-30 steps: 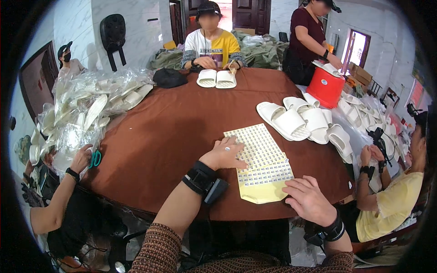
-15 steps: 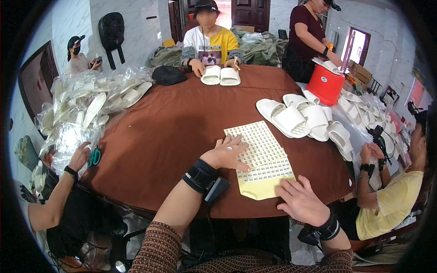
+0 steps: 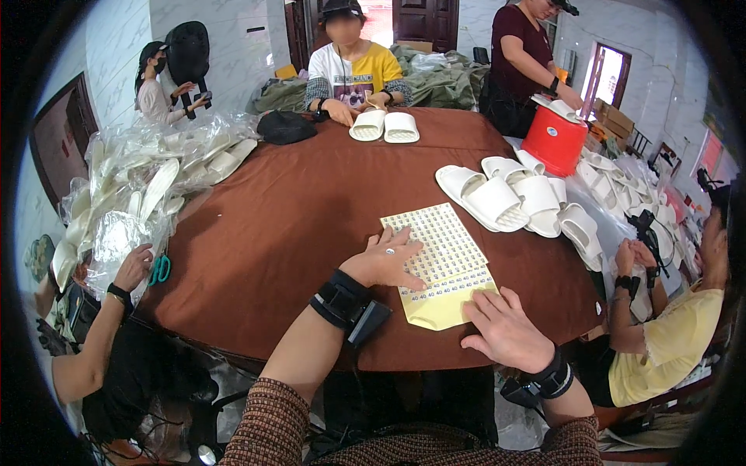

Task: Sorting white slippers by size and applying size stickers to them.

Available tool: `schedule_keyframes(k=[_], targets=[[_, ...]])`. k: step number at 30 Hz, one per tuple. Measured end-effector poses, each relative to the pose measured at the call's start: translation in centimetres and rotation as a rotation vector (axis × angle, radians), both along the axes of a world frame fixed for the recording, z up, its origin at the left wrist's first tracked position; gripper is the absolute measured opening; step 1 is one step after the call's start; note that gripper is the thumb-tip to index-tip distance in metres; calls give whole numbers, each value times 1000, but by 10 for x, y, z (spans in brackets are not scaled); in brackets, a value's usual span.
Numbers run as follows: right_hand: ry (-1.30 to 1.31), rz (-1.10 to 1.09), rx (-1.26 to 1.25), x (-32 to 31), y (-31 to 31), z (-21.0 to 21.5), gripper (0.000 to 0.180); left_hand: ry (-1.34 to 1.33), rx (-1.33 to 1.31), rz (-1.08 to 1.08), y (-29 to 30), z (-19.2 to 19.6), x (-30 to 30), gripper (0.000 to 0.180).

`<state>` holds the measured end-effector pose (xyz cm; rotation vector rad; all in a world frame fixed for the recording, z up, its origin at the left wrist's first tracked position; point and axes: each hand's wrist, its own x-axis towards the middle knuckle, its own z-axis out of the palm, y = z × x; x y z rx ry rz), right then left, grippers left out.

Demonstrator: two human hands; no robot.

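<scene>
A sheet of small printed stickers [image 3: 444, 241] lies on the brown tablecloth before me, with a bare yellow strip [image 3: 434, 313] at its near end. My left hand [image 3: 381, 261] rests with spread fingers on the sheet's left side. A tiny round sticker [image 3: 390, 251] is on the back of that hand. At the sheet's near right corner, my right hand [image 3: 509, 330] touches the yellow strip with its fingers stretched out. Whether anything lies under those fingertips is hidden. Beyond the sheet to the right sits a group of white slippers [image 3: 497, 203].
Bagged slippers [image 3: 148, 182] are heaped at the left, near teal scissors [image 3: 160, 269] and another person's hand [image 3: 134, 266]. Across the table [image 3: 295, 217], a person handles two slippers [image 3: 385, 126] beside a black cap [image 3: 287, 128]. A red bucket [image 3: 552, 140] stands at the far right.
My right hand has shifted slightly left and away from me; fewer printed rows show above the yellow strip. My left hand stays put. The slippers across the table have moved right.
</scene>
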<state>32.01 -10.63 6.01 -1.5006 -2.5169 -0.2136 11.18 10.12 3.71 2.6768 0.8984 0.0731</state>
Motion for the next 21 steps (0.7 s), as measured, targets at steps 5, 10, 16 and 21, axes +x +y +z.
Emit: schedule_keyframes(k=[5,10,16,21], targets=[[11,-3,-8,-1,1,1,52,10,5,16,-4,2,1,88],[11,-20,-15,-2,0,-2,53,-10,-7,13,-4,1,0,87],[58,-37,-54,-2,-3,-2,50,-21,1,23,-4,-1,-1,82],[138,-28,-63,1,-5,4,42,-97,11,82,0,6,1,74]])
